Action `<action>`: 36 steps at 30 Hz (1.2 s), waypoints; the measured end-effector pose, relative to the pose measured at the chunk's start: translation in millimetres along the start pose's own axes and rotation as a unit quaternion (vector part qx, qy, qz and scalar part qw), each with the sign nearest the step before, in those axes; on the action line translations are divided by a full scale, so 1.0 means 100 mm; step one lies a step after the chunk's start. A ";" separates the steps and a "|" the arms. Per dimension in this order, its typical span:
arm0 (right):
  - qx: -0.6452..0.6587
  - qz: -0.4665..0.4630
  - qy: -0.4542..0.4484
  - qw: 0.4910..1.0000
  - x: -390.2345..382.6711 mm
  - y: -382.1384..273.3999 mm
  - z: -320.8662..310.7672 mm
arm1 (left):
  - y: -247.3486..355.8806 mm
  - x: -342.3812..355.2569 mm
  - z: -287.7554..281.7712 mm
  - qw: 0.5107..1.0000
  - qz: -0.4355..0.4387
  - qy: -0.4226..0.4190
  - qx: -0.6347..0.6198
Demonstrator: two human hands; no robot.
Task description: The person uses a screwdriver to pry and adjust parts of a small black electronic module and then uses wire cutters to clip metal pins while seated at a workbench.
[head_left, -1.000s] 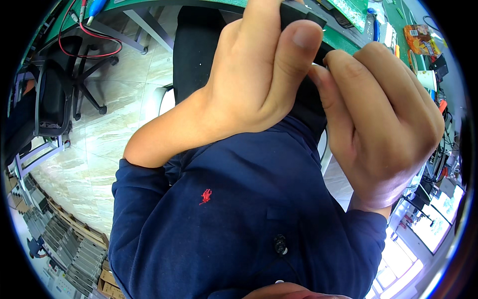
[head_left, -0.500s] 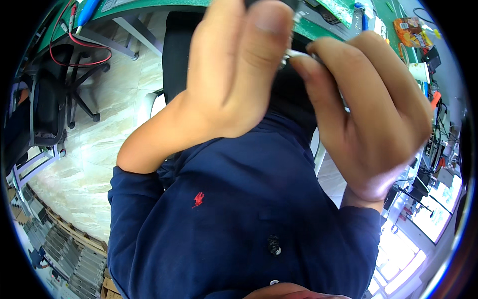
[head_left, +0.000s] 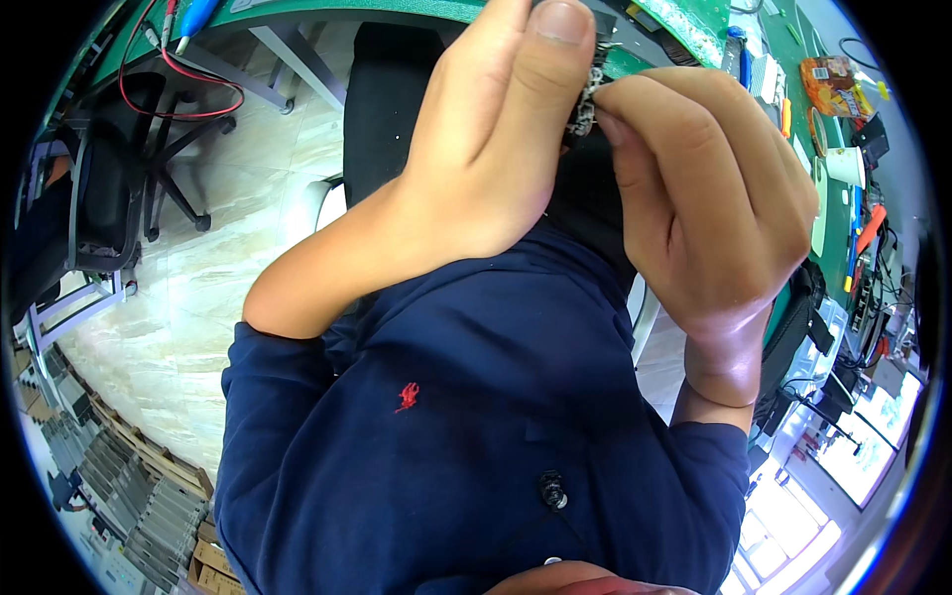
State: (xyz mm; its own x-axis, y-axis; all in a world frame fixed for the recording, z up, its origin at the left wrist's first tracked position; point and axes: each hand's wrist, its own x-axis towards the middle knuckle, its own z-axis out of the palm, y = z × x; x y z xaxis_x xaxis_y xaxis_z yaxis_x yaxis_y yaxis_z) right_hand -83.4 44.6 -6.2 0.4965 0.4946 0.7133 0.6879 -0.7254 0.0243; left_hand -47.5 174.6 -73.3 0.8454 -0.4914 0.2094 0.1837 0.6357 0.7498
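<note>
My left hand (head_left: 496, 139) is closed, thumb upward, on a small dark electronic part with a row of silvery metal pieces (head_left: 587, 107) along its right edge. Most of the part is hidden behind the thumb and palm. My right hand (head_left: 719, 188) is closed in a pinch, its thumb and index fingertips right at that metal edge. Whatever lies between those fingertips is too small and covered to make out. Both hands are raised above my lap, near the front edge of the green-topped bench (head_left: 347, 12).
Green circuit boards (head_left: 694, 35) lie on the bench beyond my hands. To the right are a snack bag (head_left: 835, 89), a white cup (head_left: 846, 166) and an orange-handled tool (head_left: 872, 228). A red cable (head_left: 183, 69) hangs at the left, above a black office chair (head_left: 104, 203).
My right hand has moved slightly left, its fingertips now against the part's metal edge. The left hand has tilted a little and shifted right, uncovering more of the part.
</note>
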 end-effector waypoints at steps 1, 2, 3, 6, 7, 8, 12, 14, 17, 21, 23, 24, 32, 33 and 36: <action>-0.008 -0.003 -0.017 1.000 0.04 0.00 -0.06 | 0.00 0.02 0.01 1.000 0.000 -0.003 0.000; -0.014 -0.004 -0.033 0.999 0.05 -0.02 -0.07 | 0.01 0.01 0.01 1.000 -0.002 -0.005 0.002; -0.014 0.002 -0.039 0.999 0.05 -0.03 -0.07 | 0.00 0.01 0.00 1.000 -0.004 -0.008 0.003; -0.011 -0.023 -0.047 0.999 0.08 0.00 -0.12 | 0.01 0.01 0.02 1.000 -0.004 -0.016 0.001; -0.016 -0.032 -0.049 0.998 0.09 0.01 -0.14 | 0.01 0.02 0.03 1.000 -0.005 -0.018 0.000; -0.020 -0.041 -0.051 0.998 0.09 0.01 -0.15 | 0.01 0.02 0.03 1.000 -0.007 -0.021 0.001; -0.043 -0.073 -0.077 0.993 0.10 0.01 -0.26 | 0.01 0.01 0.08 1.000 -0.007 -0.026 0.000; -0.049 -0.078 -0.096 0.991 0.14 0.02 -0.31 | 0.02 0.03 0.09 0.999 -0.013 -0.032 -0.004; -0.043 -0.072 -0.103 0.991 0.16 0.02 -0.33 | 0.03 0.03 0.07 0.999 -0.015 -0.035 -0.009; -0.026 -0.060 -0.044 0.997 0.09 0.07 -0.20 | 0.02 0.01 0.05 0.999 -0.010 -0.026 -0.015; -0.020 -0.010 -0.032 0.999 0.07 0.02 -0.22 | 0.04 0.00 0.06 0.999 -0.010 -0.028 -0.029; -0.014 0.014 -0.026 0.999 0.05 0.00 -0.23 | 0.06 -0.01 0.06 0.999 -0.009 -0.030 -0.039; -0.123 0.269 0.128 0.947 -0.41 0.73 -0.81 | 0.14 -0.05 0.10 0.992 -0.002 -0.054 -0.115; -0.175 0.338 0.106 0.919 -0.51 0.93 -0.93 | 0.14 -0.06 0.10 0.992 0.002 -0.054 -0.118; -0.206 0.416 0.065 0.883 -1.16 1.80 -1.33 | 0.12 -0.04 0.10 0.987 -0.007 -0.078 -0.137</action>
State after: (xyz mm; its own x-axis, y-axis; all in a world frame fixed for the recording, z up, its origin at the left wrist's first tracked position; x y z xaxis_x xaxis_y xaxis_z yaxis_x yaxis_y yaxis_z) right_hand -87.9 -206.8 8.1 0.6560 -0.3318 0.6779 -0.1514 -0.9378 -0.3125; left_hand -54.0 177.9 -58.9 0.7586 -0.5727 0.3107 0.3411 0.7553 0.5596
